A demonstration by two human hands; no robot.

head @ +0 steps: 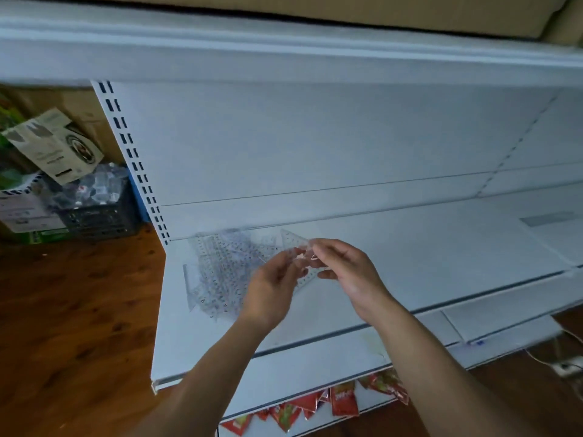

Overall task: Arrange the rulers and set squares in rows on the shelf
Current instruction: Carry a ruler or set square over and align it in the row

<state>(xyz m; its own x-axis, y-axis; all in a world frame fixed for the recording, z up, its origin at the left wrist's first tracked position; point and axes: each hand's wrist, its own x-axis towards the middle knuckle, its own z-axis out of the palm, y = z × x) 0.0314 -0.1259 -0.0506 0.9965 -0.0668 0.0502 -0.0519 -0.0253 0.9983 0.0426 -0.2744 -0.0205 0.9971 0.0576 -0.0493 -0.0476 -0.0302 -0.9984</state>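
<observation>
shelf (410,247): white board, running well out to the right of both hands.
pile (217,272): clear rulers and set squares heaped loose just left of the left hand, overlapping at all angles, not yet in rows.
set square (295,244): clear triangle held above the shelf between the two hands; it may be more than one piece stuck together, as the blur hides the edges.
left hand (271,285): fingers curled round the set square's lower edge.
right hand (347,272): fingertips pinch its upper corner.
risk, slip: smooth plastic held by thin edges could twist free and drop onto the pile.
risk, scatter: the left wrist is close to the heap, so a careless sweep might push pieces off the shelf's open left end to the floor.
risk, crooked rows: clear plastic on white is hard to see, so edges may be laid askew.
writing: scale marks on the pile are too small to read. The red packets (344,402) below the forearms and the printed carton (53,146) far left of the left hand both carry lettering, illegible.
</observation>
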